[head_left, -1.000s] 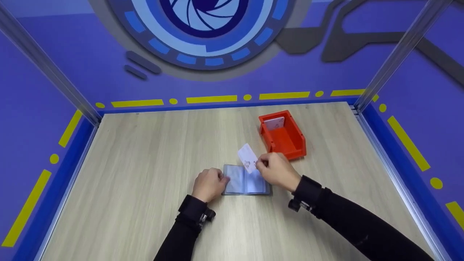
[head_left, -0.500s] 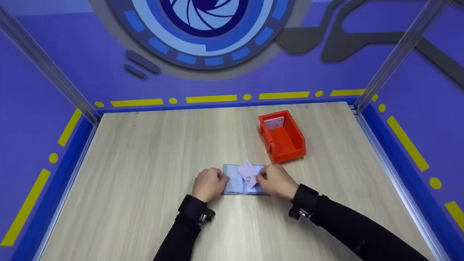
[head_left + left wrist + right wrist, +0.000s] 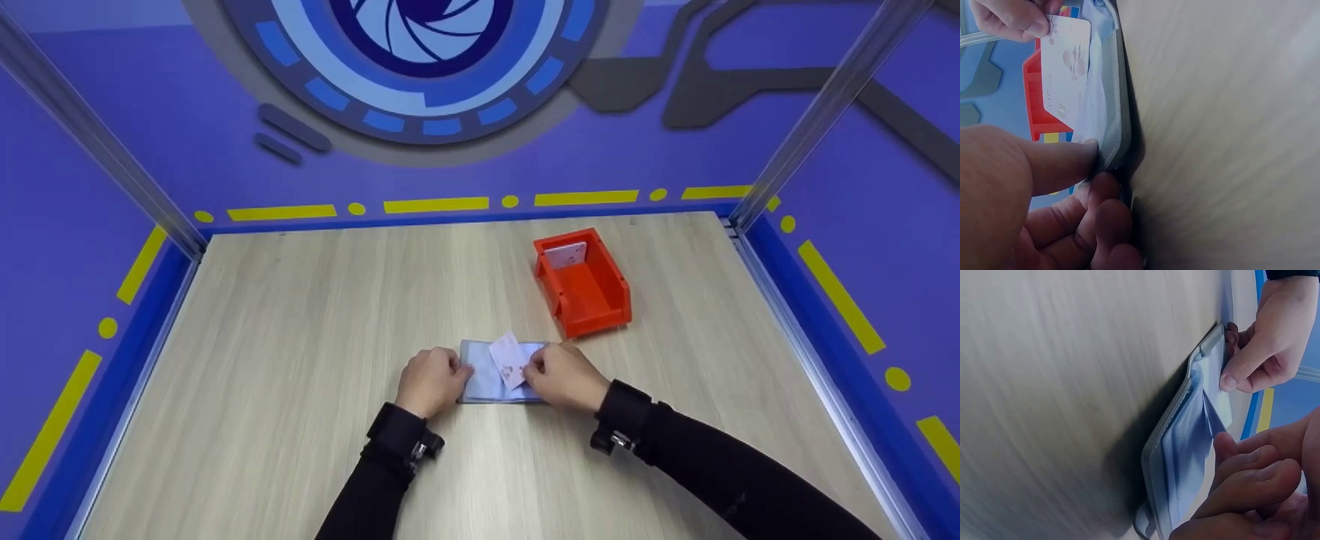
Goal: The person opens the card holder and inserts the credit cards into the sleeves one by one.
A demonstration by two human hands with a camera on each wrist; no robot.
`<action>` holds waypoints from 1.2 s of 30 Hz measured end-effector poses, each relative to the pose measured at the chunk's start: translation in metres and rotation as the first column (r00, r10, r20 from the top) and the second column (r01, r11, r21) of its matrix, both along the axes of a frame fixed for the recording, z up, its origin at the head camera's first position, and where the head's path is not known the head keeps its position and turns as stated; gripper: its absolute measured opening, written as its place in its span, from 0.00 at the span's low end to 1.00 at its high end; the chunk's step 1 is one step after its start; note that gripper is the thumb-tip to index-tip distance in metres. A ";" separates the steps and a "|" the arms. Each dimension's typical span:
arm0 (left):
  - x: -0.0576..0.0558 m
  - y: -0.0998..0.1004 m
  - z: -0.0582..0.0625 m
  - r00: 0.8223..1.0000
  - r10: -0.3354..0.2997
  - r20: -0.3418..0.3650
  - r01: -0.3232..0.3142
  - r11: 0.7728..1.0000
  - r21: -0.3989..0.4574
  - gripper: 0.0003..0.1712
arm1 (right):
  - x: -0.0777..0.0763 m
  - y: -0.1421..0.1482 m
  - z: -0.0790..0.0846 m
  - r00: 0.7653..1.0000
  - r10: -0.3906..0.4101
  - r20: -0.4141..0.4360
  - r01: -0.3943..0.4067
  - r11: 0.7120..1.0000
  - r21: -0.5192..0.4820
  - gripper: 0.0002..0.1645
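While your left hand (image 3: 431, 381) pinches the wallet (image 3: 481, 377), your right hand (image 3: 568, 375) pinches a card (image 3: 507, 361).
Another card (image 3: 566, 256) leans inside the red bin (image 3: 590, 294).

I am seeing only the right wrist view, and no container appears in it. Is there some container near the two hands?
Observer: Yes, the head view shows a red bin on the table, beyond the right hand.
Operator: Thank you. Is this bin empty?
Observer: No, the head view shows at least one printed card standing against its far end.
Operator: I also cannot read anything on what the right hand holds. What is on it?
Observer: In the left wrist view it is a pale card, pinched near one corner, with letters that seem to read VIP; the smaller print is too blurred.
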State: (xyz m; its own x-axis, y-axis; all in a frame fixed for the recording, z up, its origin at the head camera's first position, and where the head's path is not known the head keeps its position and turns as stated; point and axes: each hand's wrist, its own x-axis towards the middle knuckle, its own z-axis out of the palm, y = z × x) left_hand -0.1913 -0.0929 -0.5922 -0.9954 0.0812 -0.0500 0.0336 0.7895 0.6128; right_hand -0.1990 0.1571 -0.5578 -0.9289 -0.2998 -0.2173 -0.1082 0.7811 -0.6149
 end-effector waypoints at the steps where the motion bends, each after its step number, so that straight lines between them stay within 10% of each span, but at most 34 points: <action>1: 0.000 0.000 0.000 1.000 -0.001 -0.001 0.001 1.000 0.000 0.21 | 0.000 -0.001 0.000 1.000 0.004 0.004 -0.004 1.000 -0.002 0.18; 36: 0.000 -0.001 -0.002 1.000 0.003 -0.010 -0.003 1.000 0.002 0.20 | 0.005 -0.013 -0.006 0.995 0.078 0.068 -0.079 0.997 0.007 0.23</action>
